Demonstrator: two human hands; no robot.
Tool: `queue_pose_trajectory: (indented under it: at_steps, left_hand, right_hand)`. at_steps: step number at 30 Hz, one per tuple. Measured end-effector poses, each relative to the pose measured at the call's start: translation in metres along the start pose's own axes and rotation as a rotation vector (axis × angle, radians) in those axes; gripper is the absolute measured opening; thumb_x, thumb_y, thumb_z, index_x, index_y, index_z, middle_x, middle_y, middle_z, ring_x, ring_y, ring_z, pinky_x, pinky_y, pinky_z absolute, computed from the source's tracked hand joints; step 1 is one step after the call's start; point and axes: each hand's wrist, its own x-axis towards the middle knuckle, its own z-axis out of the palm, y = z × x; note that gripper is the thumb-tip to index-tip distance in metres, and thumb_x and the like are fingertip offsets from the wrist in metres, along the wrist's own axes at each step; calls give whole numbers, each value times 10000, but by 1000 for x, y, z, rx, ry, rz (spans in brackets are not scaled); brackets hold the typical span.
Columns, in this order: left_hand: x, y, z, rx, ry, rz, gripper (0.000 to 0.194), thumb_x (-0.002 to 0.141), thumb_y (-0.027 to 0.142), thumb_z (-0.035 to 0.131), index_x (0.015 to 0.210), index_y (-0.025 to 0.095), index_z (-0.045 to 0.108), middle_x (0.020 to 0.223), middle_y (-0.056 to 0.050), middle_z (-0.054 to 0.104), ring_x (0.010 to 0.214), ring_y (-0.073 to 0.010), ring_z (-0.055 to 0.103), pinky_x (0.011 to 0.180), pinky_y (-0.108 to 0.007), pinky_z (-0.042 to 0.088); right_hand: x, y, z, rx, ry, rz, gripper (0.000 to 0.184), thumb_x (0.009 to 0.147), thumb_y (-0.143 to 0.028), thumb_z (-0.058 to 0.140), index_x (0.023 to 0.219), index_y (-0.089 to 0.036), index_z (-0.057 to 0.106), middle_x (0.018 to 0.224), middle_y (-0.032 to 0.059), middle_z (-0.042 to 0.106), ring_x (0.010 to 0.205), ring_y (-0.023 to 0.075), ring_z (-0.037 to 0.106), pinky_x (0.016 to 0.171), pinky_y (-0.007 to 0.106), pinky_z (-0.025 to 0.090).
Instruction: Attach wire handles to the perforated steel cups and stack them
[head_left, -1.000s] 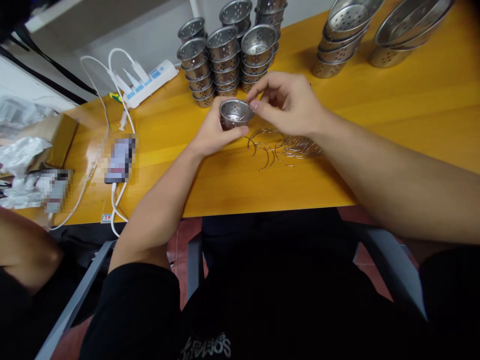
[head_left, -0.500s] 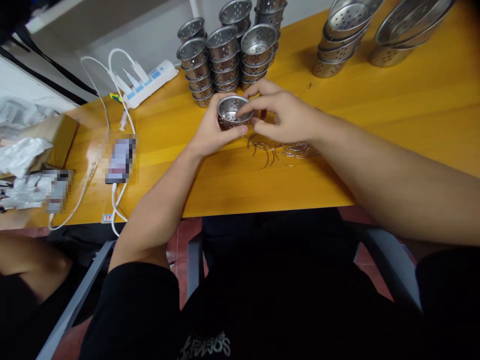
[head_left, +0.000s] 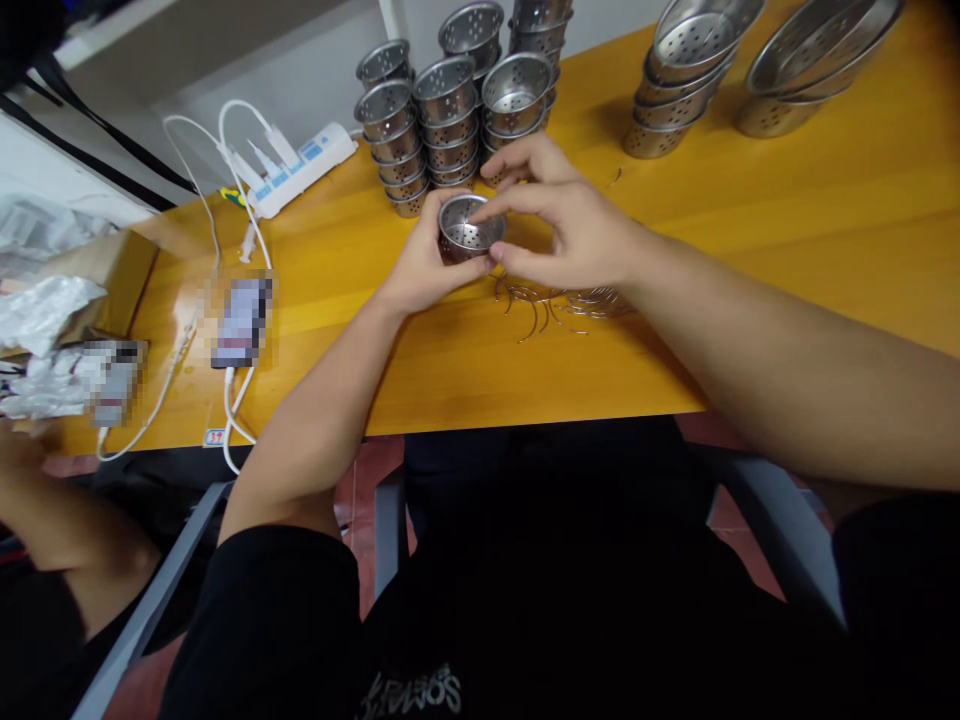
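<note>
A small perforated metal cup (head_left: 463,240) is tilted toward me above the wooden table. My left hand (head_left: 421,258) is closed around its left side, the thumb along the near wall. My right hand (head_left: 574,215) is at the cup's right, fingers spread, with a fingertip reaching inside over the cup and the thumb close to the near rim. A thin wire seems to lie in the cup, though it is hard to make out. Below my right hand, a heap of curved metal wires (head_left: 585,302) rests on the table, partly hidden by the wrist.
Several stacks of perforated cups (head_left: 450,130) stand just behind my hands. Wider cups (head_left: 660,130) and oval ones (head_left: 780,112) are stacked at back right. A power strip (head_left: 306,165), a phone (head_left: 241,320) and cables are at left. Another person's arm (head_left: 82,520) shows at lower left.
My right hand has gone from a pinch at the cup's right rim to spread fingers, one reaching into the cup. A single wire now shows on the table behind it. The neighbour's arm has moved.
</note>
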Motion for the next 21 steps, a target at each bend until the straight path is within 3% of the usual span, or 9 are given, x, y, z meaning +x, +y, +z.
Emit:
queue_pose_trajectory:
  at_steps: [3,9,12,15,18,21]
  left_hand:
    - [1,4,1,-14,6,29,1136,1064,1114,716,1828,340,389,1752,-142,673,1686,-397,777,1454,-581,668]
    - [1,9,-2,13,-37,-9,1092,1096,1001,812,1862,350,387,1790,-150,657,1707,-413,766,1426,-629,677]
    - [0,0,-4,-7,-70,-91,1158,1058,989,890,1901,406,353,1933,-182,580,1741,-422,737,1374,-628,704]
    - [-2,-10,-7,-28,-73,-108,1137,1036,973,928,1876,414,404,1964,-192,571,1735,-418,723,1369,-619,703]
    - [-3,-15,-9,-31,-82,-97,972,1100,899,896,1816,385,486,1932,-178,594,1704,-399,739,1372,-628,696]
    - [-3,-16,-9,-19,-89,-100,902,1122,846,889,1791,370,513,1919,-173,601,1700,-404,746,1382,-660,688]
  right_hand:
    - [1,-8,4,-94,-44,1,316,1155,-658,887,1341,-405,923,1678,103,768,1610,439,663,1450,692,541]
    - [8,-21,2,-263,-203,116,169,1172,-463,811,1066,-335,780,1211,88,854,1328,435,771,1284,680,571]
    - [14,-40,-21,-464,-304,285,133,1162,-332,742,1033,-306,722,1250,126,882,1245,408,813,1263,633,585]
    - [16,-53,-48,-743,-337,560,59,1116,-255,756,1121,-272,813,1310,182,916,1319,464,863,1156,603,655]
    - [12,-44,-70,-945,-370,739,181,1113,-306,833,1267,-255,913,1372,208,932,1383,501,874,1022,561,695]
    - [6,-23,-85,-989,-409,839,194,1148,-356,891,1304,-249,938,1395,185,934,1289,421,899,896,475,653]
